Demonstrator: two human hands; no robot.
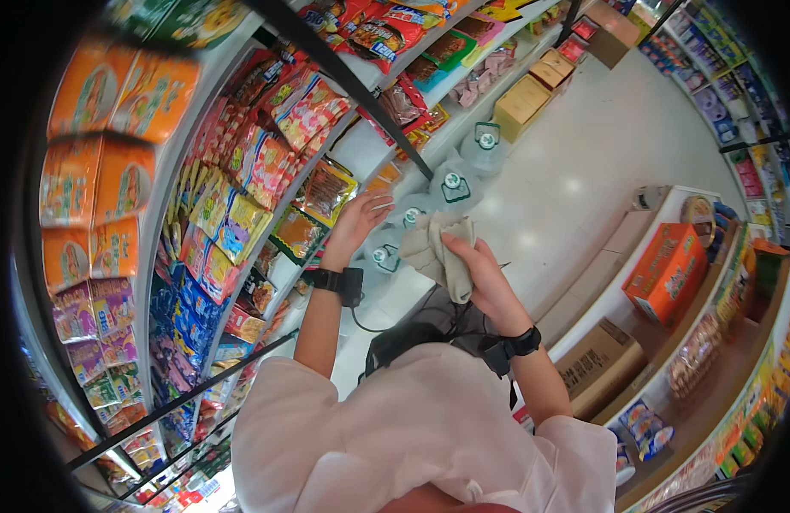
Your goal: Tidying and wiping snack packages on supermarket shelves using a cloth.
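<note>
My right hand (pixel 488 272) grips a crumpled beige cloth (pixel 447 253) in front of my body. My left hand (pixel 359 221) is raised near the shelf edge with its fingers apart and nothing in it. Beside that hand, packaged snacks (pixel 324 192) lie on a lower shelf. Below both hands, several large clear plastic water bottles (pixel 454 183) with green and white tops stand on the floor along the shelf. Each wrist wears a black strap with a small dark device.
Shelves of orange packages (pixel 122 186) and bagged snacks (pixel 250 167) rise at left. Open cardboard boxes (pixel 522 102) stand on the floor along the shelf foot. On the right, a shelf unit holds a red-orange box (pixel 667 272) and a brown carton (pixel 600 365). A tiled aisle (pixel 574 167) lies between.
</note>
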